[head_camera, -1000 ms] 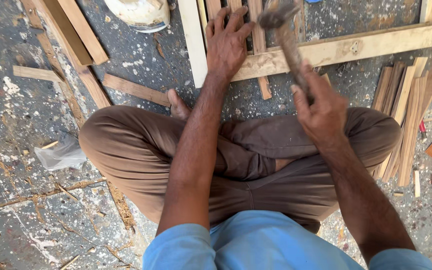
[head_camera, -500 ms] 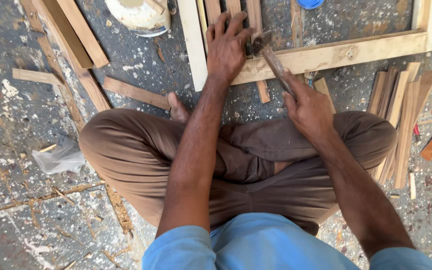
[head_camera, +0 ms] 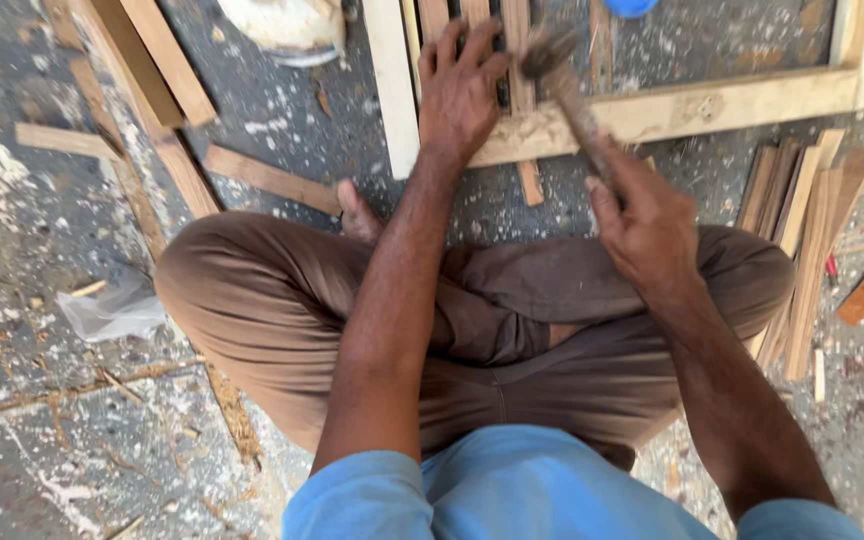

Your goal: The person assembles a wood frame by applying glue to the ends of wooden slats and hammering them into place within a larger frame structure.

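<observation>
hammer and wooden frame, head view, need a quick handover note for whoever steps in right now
Left hand: flat, palm down, pressing the thin slats against the wooden frame.
Right hand: gripping the hammer by its handle, head blurred just above the frame rail beside the left fingers.
Spare slats lie stacked on the floor by the right knee.
Done: slats laid across the frame.
Left: whether they are fixed cannot be told from here.
</observation>
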